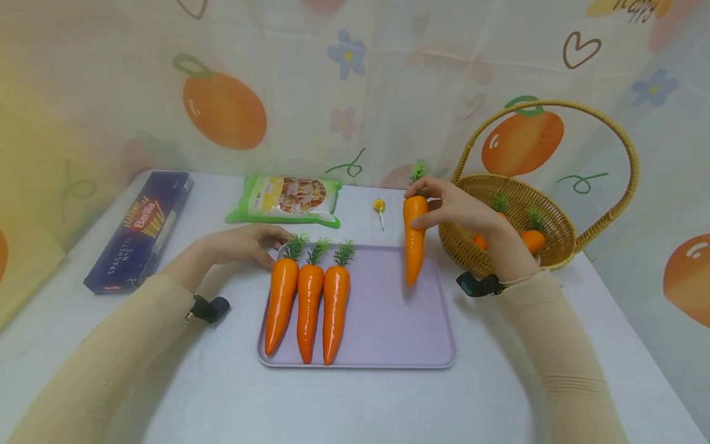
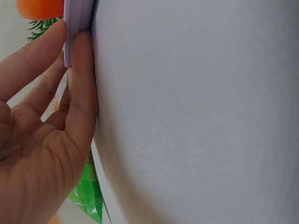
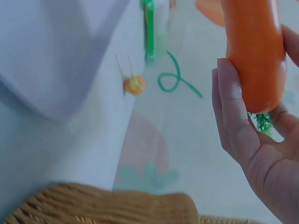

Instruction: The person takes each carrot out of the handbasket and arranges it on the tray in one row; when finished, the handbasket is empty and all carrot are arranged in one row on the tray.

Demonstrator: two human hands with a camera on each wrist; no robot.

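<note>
My right hand (image 1: pixel 456 206) grips an orange toy carrot (image 1: pixel 414 237) near its leafy top, holding it tip down above the right part of a pale purple tray (image 1: pixel 399 320). In the right wrist view the fingers (image 3: pixel 231 88) curl round the carrot's thick end. At the tray's far left corner, my left hand (image 1: pixel 238 245) pinches the rim (image 2: pixel 77 18), as the left wrist view shows. Three more carrots (image 1: pixel 310 308) lie side by side on the left half of the tray, their green tops toward the back.
A wicker basket (image 1: pixel 563 243) with a tall handle stands at right, holding more carrots (image 1: pixel 534 240). Behind the tray lie a green food packet (image 1: pixel 288 200) and a yellow lollipop (image 1: pixel 379 205). A blue spaghetti box (image 1: pixel 138 234) lies at left. A printed curtain (image 1: pixel 388 92) hangs behind the table.
</note>
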